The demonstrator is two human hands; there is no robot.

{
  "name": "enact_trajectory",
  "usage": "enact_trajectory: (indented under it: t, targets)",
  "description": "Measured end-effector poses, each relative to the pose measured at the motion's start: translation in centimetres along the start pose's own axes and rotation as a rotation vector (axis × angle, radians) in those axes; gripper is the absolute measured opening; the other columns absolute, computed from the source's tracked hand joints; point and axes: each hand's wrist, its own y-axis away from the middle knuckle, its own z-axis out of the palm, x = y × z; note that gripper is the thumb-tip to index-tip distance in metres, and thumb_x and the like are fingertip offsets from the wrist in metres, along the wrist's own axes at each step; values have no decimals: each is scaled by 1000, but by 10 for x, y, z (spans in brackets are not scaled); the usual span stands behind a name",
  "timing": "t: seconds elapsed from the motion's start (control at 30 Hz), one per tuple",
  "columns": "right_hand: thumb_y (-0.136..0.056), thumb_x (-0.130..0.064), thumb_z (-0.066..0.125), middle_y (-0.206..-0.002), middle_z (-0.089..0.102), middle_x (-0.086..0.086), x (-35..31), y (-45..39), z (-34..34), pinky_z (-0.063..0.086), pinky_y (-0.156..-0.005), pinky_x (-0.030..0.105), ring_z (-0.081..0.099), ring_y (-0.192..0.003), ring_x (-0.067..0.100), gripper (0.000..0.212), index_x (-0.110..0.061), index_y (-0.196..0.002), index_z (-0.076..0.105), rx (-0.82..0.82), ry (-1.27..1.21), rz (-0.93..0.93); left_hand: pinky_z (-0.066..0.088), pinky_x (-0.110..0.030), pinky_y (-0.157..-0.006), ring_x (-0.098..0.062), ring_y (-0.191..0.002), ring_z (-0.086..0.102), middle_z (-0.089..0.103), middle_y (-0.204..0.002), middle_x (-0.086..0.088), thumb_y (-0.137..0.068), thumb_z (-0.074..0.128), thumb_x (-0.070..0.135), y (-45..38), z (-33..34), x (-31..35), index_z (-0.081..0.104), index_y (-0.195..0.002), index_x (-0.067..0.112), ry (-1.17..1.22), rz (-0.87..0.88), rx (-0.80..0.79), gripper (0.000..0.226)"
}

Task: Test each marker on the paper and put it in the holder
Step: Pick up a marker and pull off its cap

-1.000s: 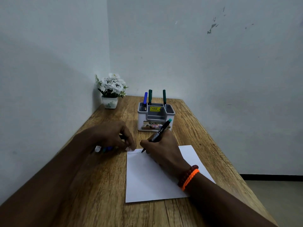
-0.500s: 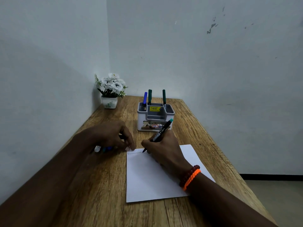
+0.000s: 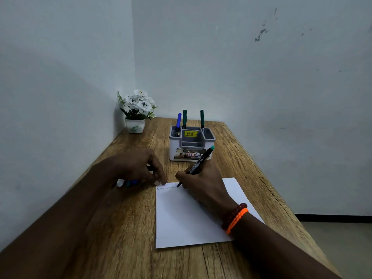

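My right hand grips a black marker with a teal end, its tip on the top edge of a white paper, where a zigzag line runs. My left hand rests at the paper's top left corner, fingertips touching it, lying over several markers on the table; whether it holds them I cannot tell. Behind stands a grey and white holder with a blue marker and two green markers upright in it.
A small pot of white flowers stands in the table's far left corner. Walls close off the wooden table at the left and back. The table's right edge drops to the floor.
The zigzag line has grown to the right as my right hand moved the marker along the paper's top edge. My left hand has stayed put.
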Motion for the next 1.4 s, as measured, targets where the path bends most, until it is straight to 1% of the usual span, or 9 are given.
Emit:
enact_trajectory:
  t: [0.23,0.33,0.4,0.47,0.6,0.77,1.07,1.23,1.4]
  targets:
    - [-80,-26,83,-99,77,7,1,-3,-1,64,-74,38,76,-88,25,41,-18,-117,66,-5,-3,-9,44,-23,-100,2,-106,61,71,-94,34,-88,76,14,-1,-1,-1,81,-96,38,2,-6,-3,26]
    - [-69,-40,79,-91,77,5,3,-3,0,65,-68,39,75,-81,22,46,-15,-106,69,2,18,-11,47,-32,-105,1,-106,62,72,-94,34,-88,77,15,-1,0,-2,80,-94,39,8,0,-6,25]
    - [-64,-47,75,-90,77,4,5,-3,-1,58,-63,31,73,-79,20,52,-13,-103,72,9,26,-16,47,-36,-109,0,-108,62,71,-95,34,-87,77,17,-1,0,-2,81,-96,39,7,-11,-10,24]
    - [-70,-41,78,-91,77,3,6,-4,-1,55,-63,28,71,-77,18,44,-13,-103,73,7,24,-21,46,-38,-110,0,-109,61,71,-95,34,-87,77,18,-1,0,-2,80,-95,41,1,-11,-14,25]
    - [-76,-30,81,-90,77,2,5,-6,-2,64,-73,37,75,-83,18,31,-17,-102,72,27,15,-25,47,-38,-110,1,-106,62,69,-89,40,-87,77,14,-1,-1,-1,78,-88,45,17,3,-16,30]
    - [-80,-22,82,-86,77,2,5,-4,-5,60,-67,31,74,-78,18,21,-16,-98,72,16,7,-50,47,-39,-109,1,-103,62,68,-86,41,-87,78,15,-1,0,-1,77,-85,47,9,18,-11,33]
    - [-76,-30,80,-88,77,0,8,-6,-4,59,-67,32,73,-77,16,29,-17,-101,73,27,26,-49,48,-39,-108,0,-106,62,70,-93,37,-85,79,17,-1,1,-2,80,-90,43,9,15,0,26]
    - [-81,-23,82,-88,76,1,6,-5,-8,50,-59,20,69,-72,12,26,-11,-103,73,8,21,-49,49,-40,-106,-2,-105,64,74,-97,26,-85,79,16,-1,0,-2,80,-88,43,19,19,4,27]
    - [-82,-26,82,-90,77,2,7,-6,-8,46,-55,14,68,-73,10,28,-10,-103,74,22,36,-32,49,-40,-107,-1,-106,63,72,-96,33,-85,80,18,-1,1,-3,81,-88,44,14,15,12,26]
